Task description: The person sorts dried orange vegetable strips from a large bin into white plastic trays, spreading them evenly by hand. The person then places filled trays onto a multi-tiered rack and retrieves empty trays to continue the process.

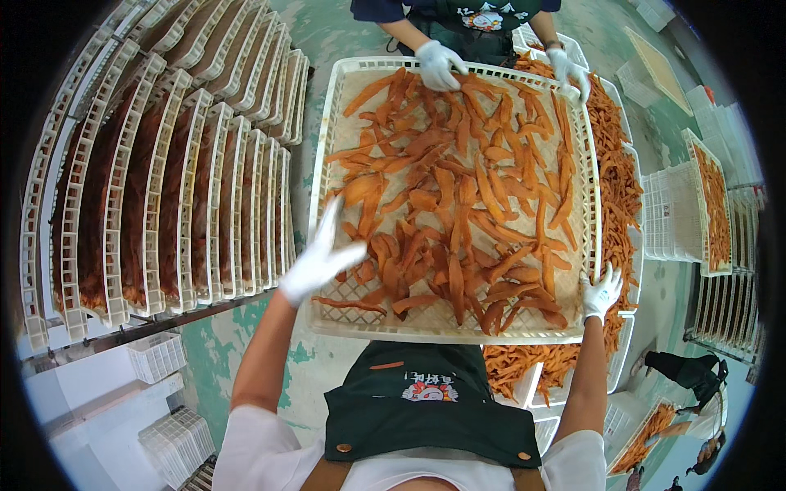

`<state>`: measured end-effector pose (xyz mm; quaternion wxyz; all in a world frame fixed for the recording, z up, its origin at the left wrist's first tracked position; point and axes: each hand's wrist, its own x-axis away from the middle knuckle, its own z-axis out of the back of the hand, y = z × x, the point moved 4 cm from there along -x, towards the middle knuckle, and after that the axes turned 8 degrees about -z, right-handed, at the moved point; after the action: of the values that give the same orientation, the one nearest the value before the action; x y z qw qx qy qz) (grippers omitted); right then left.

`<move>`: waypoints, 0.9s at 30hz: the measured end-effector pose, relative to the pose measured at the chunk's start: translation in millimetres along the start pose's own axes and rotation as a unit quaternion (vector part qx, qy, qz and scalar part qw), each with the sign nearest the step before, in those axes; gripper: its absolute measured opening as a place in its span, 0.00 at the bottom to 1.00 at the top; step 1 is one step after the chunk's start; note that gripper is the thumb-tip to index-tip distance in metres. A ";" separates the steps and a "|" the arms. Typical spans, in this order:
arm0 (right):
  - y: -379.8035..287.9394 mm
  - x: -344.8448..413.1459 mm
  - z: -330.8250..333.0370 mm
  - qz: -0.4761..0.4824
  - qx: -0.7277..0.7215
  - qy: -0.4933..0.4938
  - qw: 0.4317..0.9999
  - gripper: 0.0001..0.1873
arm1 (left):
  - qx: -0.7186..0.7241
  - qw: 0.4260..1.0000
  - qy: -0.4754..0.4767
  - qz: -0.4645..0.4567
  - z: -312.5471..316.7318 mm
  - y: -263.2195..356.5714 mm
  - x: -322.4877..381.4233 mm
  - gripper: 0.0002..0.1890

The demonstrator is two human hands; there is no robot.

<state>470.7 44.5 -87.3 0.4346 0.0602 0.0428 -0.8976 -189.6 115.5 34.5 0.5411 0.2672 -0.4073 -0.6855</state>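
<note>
A large white plastic mesh tray lies before me, spread with orange dried strips, perhaps sweet potato. My left hand, in a white glove and a little blurred, is over the tray's left edge with thumb and fingers apart; nothing shows in it. On the right rim rests my right hand, also gloved, its fingers spread over the edge beside the heaped strips; whether it grips the rim is not clear. Across the tray a co-worker's gloved hand touches strips, and the other gloved hand is at the far right corner.
White crates heaped with orange strips stand along the tray's right side. On the left is a rack of stacked drying trays. More crates and trays stand farther right, where another person bends over a tray. The floor is worn green.
</note>
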 end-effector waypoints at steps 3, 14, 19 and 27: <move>-34.7 13.5 30.7 0.040 -0.083 0.119 0.989 0.37 | -0.180 0.979 0.084 -0.037 -6.0 -54.9 -73.3 0.37; -227.5 152.9 70.4 0.428 -0.288 -0.253 0.818 0.31 | -0.337 0.911 0.232 -0.045 -69.5 -19.5 -60.7 0.18; -254.2 147.8 122.9 0.406 -0.374 -0.277 0.786 0.45 | -0.004 0.936 0.304 -0.178 -112.3 75.2 -5.4 0.22; -260.1 147.4 133.6 0.169 -0.422 -0.576 0.680 0.24 | -0.003 0.982 0.121 -0.144 -128.4 139.3 -17.2 0.37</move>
<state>166.3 73.9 29.8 0.4972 -0.6520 0.1479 -0.5530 -8.3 86.0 83.8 0.4828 0.4028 -0.2941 -0.7199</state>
